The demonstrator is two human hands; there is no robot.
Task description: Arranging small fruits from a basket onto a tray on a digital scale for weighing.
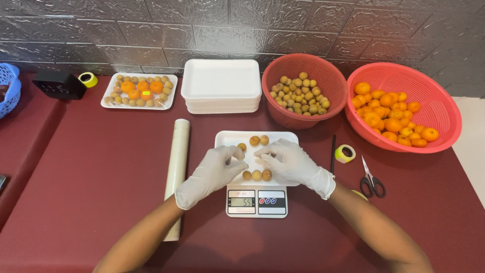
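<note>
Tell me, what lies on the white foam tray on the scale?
The white foam tray holds six visible small brown round fruits. The gloved left hand and right hand cover its middle, hiding anything beneath.

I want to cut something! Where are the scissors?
The scissors lie on the red table at the right, just beside the yellow tape roll, below the basket of oranges.

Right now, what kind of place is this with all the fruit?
Probably a small fruit-packing table. A white tray sits on a kitchen scale, two red baskets hold loose fruit, a stack of empty trays waits, and one wrapped tray is already filled.
</note>
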